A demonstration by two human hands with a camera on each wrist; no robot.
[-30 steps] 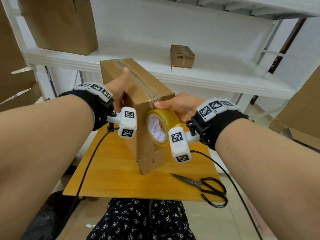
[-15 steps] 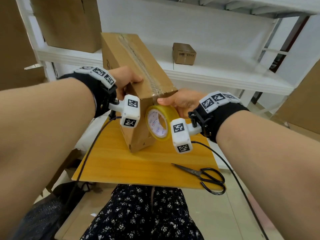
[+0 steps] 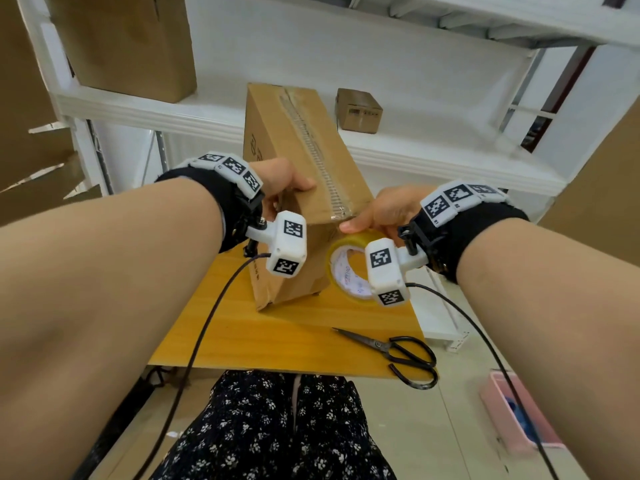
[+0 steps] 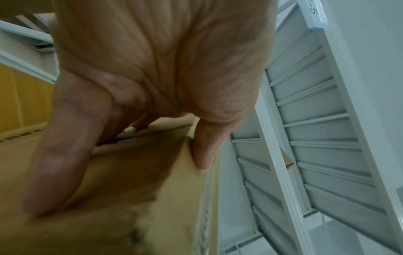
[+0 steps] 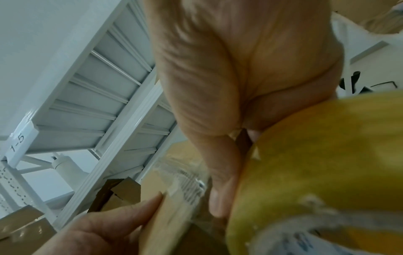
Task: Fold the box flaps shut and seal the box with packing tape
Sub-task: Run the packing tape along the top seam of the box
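A long brown cardboard box [image 3: 277, 140] leans tilted on the wooden board [image 3: 294, 341], its near lower corner on the wood. A strip of clear tape [image 3: 311, 147] runs down its upper face over the closed flaps. My left hand [image 3: 280, 188] grips the box's near left edge, thumb on the top face [image 4: 202, 151] and fingers down the side [image 4: 65, 155]. My right hand [image 3: 377, 216] holds the yellowish tape roll [image 3: 349, 268] against the box's near right corner, thumb at the tape end [image 5: 220, 189]. The roll fills the right wrist view [image 5: 316, 172].
Black scissors [image 3: 398, 351] lie on the board's front right. A white shelf [image 3: 450, 161] behind carries a small brown carton [image 3: 358, 110] and a large carton [image 3: 128, 43]. A pink bin [image 3: 519, 424] sits on the floor at right. Cables hang from both wrists.
The box has tipped back, its far end rising and its near corner settling on the board. My left hand went from thumb-up on the side to gripping the near edge. The roll stayed at the corner.
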